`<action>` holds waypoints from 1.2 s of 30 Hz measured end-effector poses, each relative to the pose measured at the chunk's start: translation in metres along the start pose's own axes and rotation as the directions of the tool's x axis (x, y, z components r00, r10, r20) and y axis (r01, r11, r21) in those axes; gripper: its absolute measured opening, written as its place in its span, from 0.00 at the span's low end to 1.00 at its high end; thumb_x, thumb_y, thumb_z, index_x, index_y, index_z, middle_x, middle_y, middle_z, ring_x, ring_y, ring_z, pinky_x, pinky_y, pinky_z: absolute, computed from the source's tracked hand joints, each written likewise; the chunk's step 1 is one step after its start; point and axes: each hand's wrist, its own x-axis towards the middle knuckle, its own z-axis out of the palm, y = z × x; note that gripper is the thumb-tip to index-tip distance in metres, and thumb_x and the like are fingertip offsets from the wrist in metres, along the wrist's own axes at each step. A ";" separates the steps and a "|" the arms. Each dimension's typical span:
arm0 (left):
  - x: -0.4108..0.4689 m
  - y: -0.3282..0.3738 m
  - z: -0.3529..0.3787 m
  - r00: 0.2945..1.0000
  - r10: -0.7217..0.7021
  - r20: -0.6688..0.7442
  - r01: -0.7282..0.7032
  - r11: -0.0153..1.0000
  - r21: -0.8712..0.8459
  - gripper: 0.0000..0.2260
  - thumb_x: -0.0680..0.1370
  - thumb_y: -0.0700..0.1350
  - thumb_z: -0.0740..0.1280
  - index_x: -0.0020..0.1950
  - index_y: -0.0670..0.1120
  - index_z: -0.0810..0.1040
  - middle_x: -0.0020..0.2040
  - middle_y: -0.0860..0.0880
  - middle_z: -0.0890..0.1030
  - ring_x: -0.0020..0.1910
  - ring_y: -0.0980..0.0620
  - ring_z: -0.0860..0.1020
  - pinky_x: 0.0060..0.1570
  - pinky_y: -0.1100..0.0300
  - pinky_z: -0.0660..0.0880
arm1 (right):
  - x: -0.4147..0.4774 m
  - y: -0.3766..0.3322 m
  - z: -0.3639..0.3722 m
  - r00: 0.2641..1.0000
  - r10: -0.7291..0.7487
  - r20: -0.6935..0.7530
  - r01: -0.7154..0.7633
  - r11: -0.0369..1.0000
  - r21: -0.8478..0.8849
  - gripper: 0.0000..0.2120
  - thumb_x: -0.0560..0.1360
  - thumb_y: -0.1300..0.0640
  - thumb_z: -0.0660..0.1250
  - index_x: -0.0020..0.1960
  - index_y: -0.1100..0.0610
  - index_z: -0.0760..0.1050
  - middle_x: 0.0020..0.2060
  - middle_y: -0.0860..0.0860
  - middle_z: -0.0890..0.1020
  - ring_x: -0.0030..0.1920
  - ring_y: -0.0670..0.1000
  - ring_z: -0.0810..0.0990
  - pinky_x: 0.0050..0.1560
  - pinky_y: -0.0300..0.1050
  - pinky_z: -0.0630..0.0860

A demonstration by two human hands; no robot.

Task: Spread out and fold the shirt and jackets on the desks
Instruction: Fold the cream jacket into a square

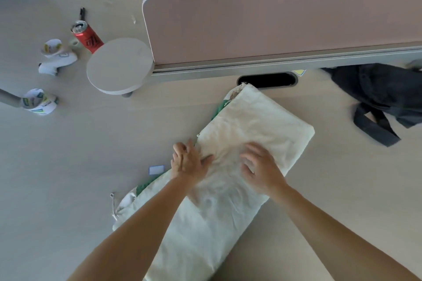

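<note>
Pressing left hand [189, 163], right hand [262, 169] on cream jacket [262, 121]; can [88, 36] lettering illegible.

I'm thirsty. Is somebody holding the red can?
No, the red can stands on the desk with no hand near it.

Stretches pale beige across the view as a worktop [68, 166]. Carries at the middle a cream jacket [251, 125], green-edged, folded into a long band and lying on the diagonal. Bears a black garment [383, 93] at the far right, well apart. Holds a small white card [156, 170] just beside the band's left edge. Shows at far left an opened red can [88, 36], two printed paper cups [51, 47] [38, 101], a black pen [82, 12] and a round beige stand [118, 64]. Ends at a pink divider screen [274, 25].
</note>
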 end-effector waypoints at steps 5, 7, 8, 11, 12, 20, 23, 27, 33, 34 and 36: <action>-0.019 -0.009 -0.015 0.992 0.045 0.119 -0.043 0.999 -0.014 0.30 0.80 0.60 0.63 0.74 0.43 0.61 0.67 0.41 0.70 0.67 0.38 0.71 0.65 0.50 0.68 | -0.078 -0.008 -0.009 0.809 0.568 -0.152 -0.479 0.787 0.388 0.09 0.74 0.55 0.69 0.54 0.54 0.79 0.54 0.50 0.79 0.54 0.50 0.78 0.51 0.34 0.70; -0.027 -0.010 -0.023 0.988 0.042 0.146 -0.041 0.999 -0.010 0.28 0.82 0.59 0.60 0.74 0.41 0.64 0.68 0.41 0.73 0.68 0.40 0.71 0.63 0.53 0.68 | -0.104 -0.007 -0.005 0.702 0.708 -0.073 -0.580 0.629 0.517 0.13 0.72 0.46 0.69 0.48 0.56 0.79 0.44 0.53 0.83 0.45 0.55 0.81 0.42 0.44 0.73; -0.028 -0.010 -0.026 0.986 0.016 0.165 -0.007 0.998 -0.056 0.26 0.82 0.58 0.61 0.73 0.41 0.68 0.65 0.42 0.75 0.64 0.41 0.74 0.60 0.53 0.70 | -0.115 -0.009 -0.003 0.674 0.739 -0.004 -0.591 0.543 0.597 0.16 0.69 0.45 0.69 0.45 0.57 0.80 0.40 0.54 0.84 0.42 0.56 0.82 0.42 0.47 0.74; -0.028 -0.018 -0.033 0.959 -0.098 0.265 0.193 0.911 -0.364 0.21 0.75 0.57 0.70 0.59 0.42 0.79 0.45 0.47 0.78 0.41 0.45 0.76 0.39 0.57 0.72 | -0.134 -0.021 0.002 0.564 0.786 0.252 -0.546 0.127 0.828 0.08 0.73 0.55 0.72 0.45 0.61 0.81 0.37 0.59 0.83 0.32 0.53 0.77 0.32 0.44 0.72; -0.031 -0.020 -0.035 0.942 -0.136 0.307 0.266 0.861 -0.434 0.21 0.73 0.57 0.73 0.56 0.42 0.80 0.40 0.48 0.77 0.37 0.46 0.74 0.35 0.58 0.70 | -0.136 -0.026 0.002 0.513 0.790 0.336 -0.551 0.004 0.834 0.06 0.74 0.59 0.72 0.46 0.61 0.80 0.35 0.57 0.80 0.29 0.51 0.75 0.26 0.41 0.67; -0.062 -0.023 -0.059 0.911 -0.116 0.395 0.349 0.728 -0.591 0.15 0.72 0.47 0.77 0.51 0.39 0.81 0.51 0.40 0.85 0.51 0.40 0.84 0.56 0.41 0.78 | -0.139 -0.055 -0.011 0.453 0.646 0.614 -0.603 -0.285 0.745 0.08 0.75 0.60 0.73 0.45 0.54 0.74 0.31 0.48 0.67 0.24 0.43 0.63 0.22 0.34 0.56; -0.074 -0.021 -0.069 0.930 -0.105 0.352 0.308 0.744 -0.593 0.13 0.75 0.45 0.74 0.55 0.38 0.80 0.54 0.40 0.84 0.54 0.42 0.83 0.59 0.44 0.78 | -0.149 -0.060 -0.013 0.475 0.574 0.667 -0.593 -0.351 0.725 0.06 0.75 0.62 0.73 0.47 0.57 0.76 0.28 0.48 0.68 0.24 0.42 0.65 0.20 0.31 0.63; -0.084 -0.021 -0.085 0.944 -0.119 0.308 0.264 0.833 -0.486 0.18 0.73 0.51 0.75 0.54 0.40 0.79 0.56 0.40 0.82 0.56 0.41 0.81 0.56 0.51 0.76 | -0.160 -0.068 -0.025 0.517 0.577 0.632 -0.578 -0.309 0.755 0.04 0.75 0.61 0.73 0.45 0.59 0.79 0.30 0.50 0.71 0.26 0.44 0.71 0.22 0.34 0.71; -0.109 0.004 -0.126 0.978 -0.016 0.209 0.068 0.967 -0.246 0.11 0.78 0.50 0.69 0.48 0.42 0.78 0.43 0.47 0.76 0.46 0.46 0.75 0.44 0.58 0.69 | -0.153 -0.089 -0.063 0.678 0.597 0.430 -0.435 -0.146 0.888 0.03 0.80 0.59 0.67 0.47 0.56 0.75 0.28 0.49 0.71 0.24 0.43 0.70 0.22 0.33 0.68; -0.111 0.007 -0.132 0.976 0.001 0.220 0.055 0.967 -0.250 0.09 0.78 0.49 0.69 0.47 0.43 0.77 0.40 0.48 0.74 0.43 0.47 0.74 0.43 0.59 0.68 | -0.149 -0.091 -0.070 0.690 0.600 0.406 -0.417 -0.130 0.900 0.03 0.80 0.58 0.67 0.48 0.56 0.75 0.28 0.48 0.71 0.23 0.43 0.69 0.21 0.33 0.67; -0.112 0.014 -0.144 0.961 0.025 0.276 0.069 0.942 -0.327 0.07 0.78 0.45 0.69 0.42 0.43 0.76 0.30 0.50 0.69 0.31 0.50 0.67 0.33 0.61 0.63 | -0.141 -0.094 -0.087 0.692 0.629 0.355 -0.414 -0.057 0.909 0.03 0.81 0.58 0.66 0.52 0.57 0.75 0.31 0.50 0.72 0.24 0.43 0.68 0.20 0.33 0.66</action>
